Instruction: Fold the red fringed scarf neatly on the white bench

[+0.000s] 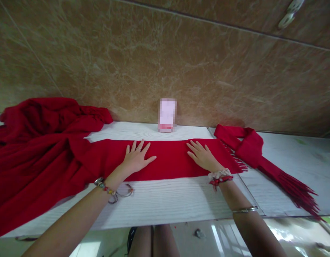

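Left hand (pixel 135 159) and right hand (pixel 202 157) have the red fringed scarf (pixel 168 160) beneath them. I see both palm-down, fingers apart.

A red fringed scarf (pixel 168 160) lies across the white wood-grain tabletop (pixel 175 198) — flat and smooth through the middle, its long edges nearly parallel; short tassels (pixel 239 161) spread at the right end; leftward, it appears to run into loose, heaped folds (pixel 41 157).

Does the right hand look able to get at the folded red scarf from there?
Probably yes: the right hand, holding nothing, rests on the spread scarf, the folded scarf lies close by, and nothing upright stands between them.
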Demonstrator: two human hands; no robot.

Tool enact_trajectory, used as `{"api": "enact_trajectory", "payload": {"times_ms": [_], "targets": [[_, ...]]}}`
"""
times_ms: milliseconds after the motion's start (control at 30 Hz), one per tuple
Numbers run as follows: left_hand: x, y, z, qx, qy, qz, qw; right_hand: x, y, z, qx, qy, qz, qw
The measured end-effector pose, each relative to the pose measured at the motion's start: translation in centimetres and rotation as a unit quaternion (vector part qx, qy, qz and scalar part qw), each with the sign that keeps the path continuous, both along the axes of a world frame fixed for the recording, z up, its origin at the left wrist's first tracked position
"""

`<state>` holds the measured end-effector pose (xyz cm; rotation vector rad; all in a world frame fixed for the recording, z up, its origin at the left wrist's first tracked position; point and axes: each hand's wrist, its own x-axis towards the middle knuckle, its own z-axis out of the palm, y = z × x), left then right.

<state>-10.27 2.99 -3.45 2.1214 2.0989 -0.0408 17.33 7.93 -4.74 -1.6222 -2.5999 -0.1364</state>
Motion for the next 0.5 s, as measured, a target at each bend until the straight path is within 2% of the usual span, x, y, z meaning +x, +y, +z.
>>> {"api": "enact_trajectory", "payload": {"times_ms": [133, 233, 300, 400, 500], "targets": [[-0.5, 0.1, 0.2, -0.012, -0.001, 0.02, 1.0, 2.7, 1.5, -0.3, 0.01, 0.015, -0.09, 0.996], [-0.7, 0.0, 0.1, -0.011, -0.006, 0.016, 1.0, 2.7, 1.5, -0.2, 0.042, 0.036, -0.087, 0.995], [-0.7, 0.0, 0.0, -0.009, -0.01, 0.015, 1.0, 1.4, 0.6, 0.2, 0.064, 0.06, -0.024, 0.996], [-0.7, 0.4, 0.4, -0.013, -0.021, -0.003, 1.0, -1.7, -1.7, 0.9, 0.053, 0.082, 0.136, 0.986], [-0.6, 1.9, 1.2, -0.031, -0.037, -0.081, 0.996, -4.3, -3.8, 1.4, 0.011, 0.064, 0.254, 0.965]]}}
